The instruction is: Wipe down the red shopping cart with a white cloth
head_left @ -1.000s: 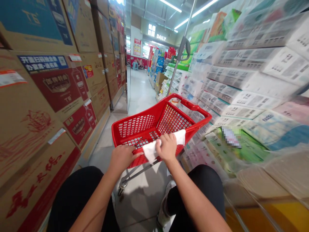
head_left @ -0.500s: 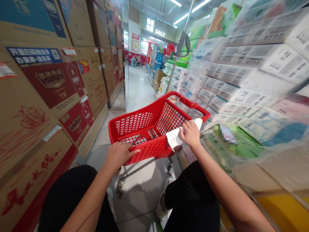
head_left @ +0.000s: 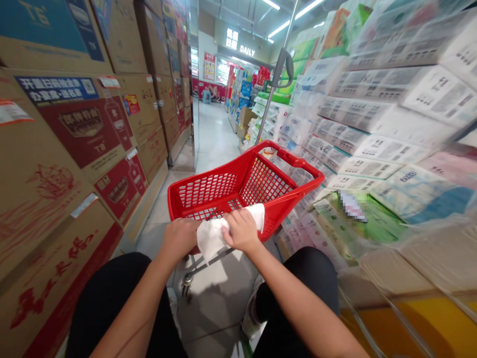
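A red plastic shopping cart [head_left: 203, 191] with latticed sides stands in front of my knees, its inside bare. My left hand [head_left: 181, 238] is closed on the near left corner of its rim, with the fingertips partly hidden. Draped over the near rim is a white cloth [head_left: 210, 238], thin and creased. My right hand [head_left: 243, 229] grips this cloth against the rim, near the middle of the near side, with the fingers bent over the top. The cloth's left edge reaches close to my left hand.
Stacked cardboard cartons [head_left: 74, 149] wall the left side. Packs of wrapped paper goods [head_left: 383, 117] are piled on the right, close to the cart. A metal pole [head_left: 266, 112] with a grey handle rises behind the cart. The tiled aisle [head_left: 216, 129] runs away beyond.
My right hand has slid the cloth leftward along the near rim, from the right corner to the middle, closer to my left hand. The cart and left hand stay nearly in place.
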The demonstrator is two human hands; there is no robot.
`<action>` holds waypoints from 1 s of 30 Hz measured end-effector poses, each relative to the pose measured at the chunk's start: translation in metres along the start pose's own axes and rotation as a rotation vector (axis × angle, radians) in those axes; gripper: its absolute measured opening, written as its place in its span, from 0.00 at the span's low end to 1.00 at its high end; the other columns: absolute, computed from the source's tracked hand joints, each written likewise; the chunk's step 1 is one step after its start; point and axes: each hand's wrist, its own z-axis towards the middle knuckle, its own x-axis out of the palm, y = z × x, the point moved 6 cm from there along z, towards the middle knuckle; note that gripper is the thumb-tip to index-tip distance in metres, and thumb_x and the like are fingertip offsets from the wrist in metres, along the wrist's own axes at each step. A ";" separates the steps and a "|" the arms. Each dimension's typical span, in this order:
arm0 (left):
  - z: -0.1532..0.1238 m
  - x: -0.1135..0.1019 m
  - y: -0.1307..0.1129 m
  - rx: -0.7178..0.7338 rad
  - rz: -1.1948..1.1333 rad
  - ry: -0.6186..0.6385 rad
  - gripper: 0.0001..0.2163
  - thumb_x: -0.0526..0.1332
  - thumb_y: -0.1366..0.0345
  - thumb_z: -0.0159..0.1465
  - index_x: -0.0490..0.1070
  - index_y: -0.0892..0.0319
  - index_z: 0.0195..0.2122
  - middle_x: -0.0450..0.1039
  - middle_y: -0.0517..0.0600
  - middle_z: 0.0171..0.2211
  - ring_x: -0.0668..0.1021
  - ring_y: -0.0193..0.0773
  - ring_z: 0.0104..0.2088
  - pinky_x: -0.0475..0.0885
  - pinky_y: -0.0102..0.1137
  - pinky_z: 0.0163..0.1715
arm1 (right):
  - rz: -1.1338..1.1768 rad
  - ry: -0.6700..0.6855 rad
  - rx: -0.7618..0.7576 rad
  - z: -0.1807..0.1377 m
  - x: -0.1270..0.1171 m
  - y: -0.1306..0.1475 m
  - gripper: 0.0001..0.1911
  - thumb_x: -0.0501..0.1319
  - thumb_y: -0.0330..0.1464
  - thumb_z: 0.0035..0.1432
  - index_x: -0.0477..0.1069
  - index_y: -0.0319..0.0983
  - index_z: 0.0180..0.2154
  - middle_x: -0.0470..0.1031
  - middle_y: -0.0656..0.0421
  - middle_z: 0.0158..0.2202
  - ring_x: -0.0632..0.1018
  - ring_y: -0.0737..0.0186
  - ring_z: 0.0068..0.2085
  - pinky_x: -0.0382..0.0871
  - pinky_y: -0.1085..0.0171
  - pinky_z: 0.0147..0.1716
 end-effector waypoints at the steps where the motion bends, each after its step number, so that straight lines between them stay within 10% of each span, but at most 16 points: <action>1: 0.001 0.000 0.005 0.001 -0.001 -0.008 0.19 0.53 0.51 0.65 0.79 0.56 0.31 0.81 0.56 0.34 0.80 0.49 0.38 0.65 0.34 0.33 | -0.051 0.007 -0.019 0.000 -0.009 -0.023 0.15 0.52 0.42 0.64 0.72 0.41 0.43 0.69 0.54 0.37 0.66 0.52 0.42 0.60 0.54 0.47; 6: 0.006 0.002 0.022 0.017 -0.015 -0.031 0.26 0.50 0.40 0.64 0.78 0.56 0.29 0.80 0.56 0.31 0.80 0.49 0.36 0.65 0.34 0.32 | -0.323 -0.053 0.101 0.000 -0.071 -0.150 0.13 0.50 0.38 0.66 0.70 0.41 0.33 0.68 0.53 0.34 0.65 0.51 0.42 0.58 0.54 0.48; 9: 0.008 0.002 0.020 0.005 -0.018 -0.020 0.27 0.49 0.40 0.64 0.78 0.56 0.29 0.80 0.56 0.31 0.80 0.48 0.36 0.64 0.34 0.31 | -0.349 -0.117 0.190 0.001 -0.085 -0.166 0.12 0.51 0.37 0.65 0.69 0.41 0.34 0.69 0.52 0.36 0.65 0.49 0.45 0.58 0.52 0.50; 17: 0.012 0.002 -0.009 -0.006 -0.018 0.011 0.15 0.52 0.59 0.65 0.78 0.57 0.32 0.80 0.56 0.33 0.80 0.48 0.37 0.65 0.35 0.33 | 0.024 -0.082 0.217 0.008 0.004 0.030 0.13 0.52 0.40 0.65 0.69 0.40 0.40 0.70 0.51 0.40 0.66 0.49 0.45 0.59 0.49 0.52; 20: 0.011 0.002 -0.009 0.017 -0.015 0.005 0.14 0.53 0.62 0.63 0.78 0.57 0.32 0.80 0.56 0.33 0.80 0.49 0.37 0.66 0.35 0.33 | 0.072 0.002 0.056 0.012 0.012 0.055 0.18 0.53 0.43 0.65 0.69 0.40 0.49 0.70 0.51 0.43 0.66 0.49 0.48 0.58 0.50 0.54; 30: 0.009 -0.005 0.013 -0.008 -0.021 -0.012 0.26 0.49 0.42 0.66 0.78 0.55 0.30 0.80 0.55 0.31 0.79 0.45 0.35 0.63 0.32 0.31 | -0.380 -0.029 0.132 0.010 -0.090 -0.185 0.14 0.51 0.39 0.66 0.70 0.39 0.39 0.70 0.50 0.39 0.66 0.48 0.46 0.59 0.52 0.51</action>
